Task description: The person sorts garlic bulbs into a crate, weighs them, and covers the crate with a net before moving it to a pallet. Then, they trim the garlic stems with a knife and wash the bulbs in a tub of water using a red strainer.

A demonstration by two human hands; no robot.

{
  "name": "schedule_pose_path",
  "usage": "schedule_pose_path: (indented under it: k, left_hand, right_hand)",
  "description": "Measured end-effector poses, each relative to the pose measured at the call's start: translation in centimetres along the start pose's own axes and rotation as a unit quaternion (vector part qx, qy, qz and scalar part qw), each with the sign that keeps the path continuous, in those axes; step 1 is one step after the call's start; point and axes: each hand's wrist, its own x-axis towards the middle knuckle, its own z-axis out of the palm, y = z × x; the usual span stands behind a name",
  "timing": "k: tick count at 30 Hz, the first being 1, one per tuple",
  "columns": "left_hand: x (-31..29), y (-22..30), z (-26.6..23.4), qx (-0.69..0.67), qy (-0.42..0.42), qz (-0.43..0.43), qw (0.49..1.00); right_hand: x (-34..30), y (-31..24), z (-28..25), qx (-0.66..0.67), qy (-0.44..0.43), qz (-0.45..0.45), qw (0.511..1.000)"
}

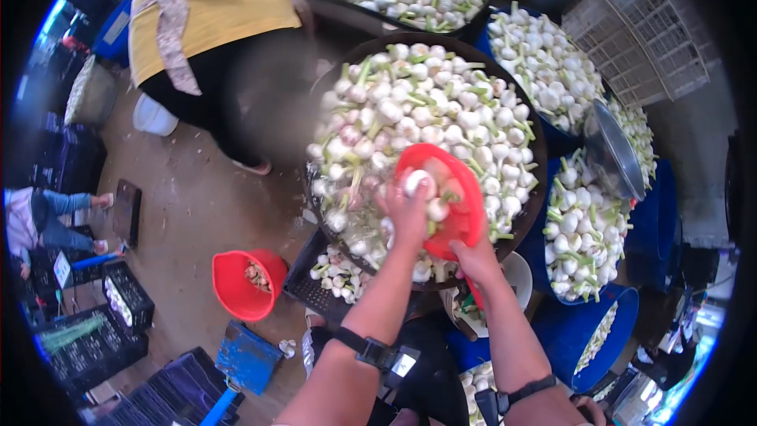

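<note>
A wide dark basin [538,181] in front of me is heaped with white garlic bulbs [426,83], their green stems cut short. Some water shows at the near left of the heap. My right hand [477,259] grips a red plastic scoop [471,189] by its handle end, the bowl tilted over the garlic. With its fingers curled round a garlic bulb [418,181], my left hand [406,209] is at the scoop's left rim. More bulbs are inside the scoop. The undersides of the left fingers are partly hidden.
Blue barrels [587,339] of garlic stand at the right, one bearing a metal bowl [613,150]. A black crate [303,276] with bulbs sits by the basin. On the floor are a red bucket [248,284] and a blue dustpan [248,355]. A person in yellow [213,24] bends at upper left.
</note>
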Motion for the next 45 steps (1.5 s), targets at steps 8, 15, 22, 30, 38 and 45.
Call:
schedule_pose_path:
  k: [8, 15, 22, 30, 38, 45]
  left_hand:
    - [-10.9, 4.9, -3.9, 0.026, -0.034, 0.166, 0.985]
    - [-16.7, 1.6, -16.2, -0.064, -0.084, 0.203, 0.974]
    - [-7.7, -16.3, -25.6, 0.207, -0.136, 0.090, 0.965]
    - [1.4, -24.2, -31.2, 0.302, -0.057, 0.080, 0.948]
    - [0.6, -32.8, -24.8, 0.449, -0.250, 0.078, 0.854]
    - [2.3, -48.4, -13.0, 0.529, -0.385, 0.314, 0.688]
  right_hand:
    - [-12.7, 4.1, 0.3, 0.087, 0.128, 0.020, 0.988]
    - [-22.7, 8.3, 6.5, 0.016, 0.268, -0.039, 0.962]
    - [-22.0, 12.9, 11.8, 0.148, 0.477, -0.028, 0.866]
    - [-24.9, 20.7, 21.1, 0.314, 0.463, 0.072, 0.826]
    - [-20.3, 35.2, 30.5, 0.438, 0.471, 0.150, 0.751]
    - [-15.6, 42.4, 35.4, 0.456, 0.527, 0.176, 0.695]
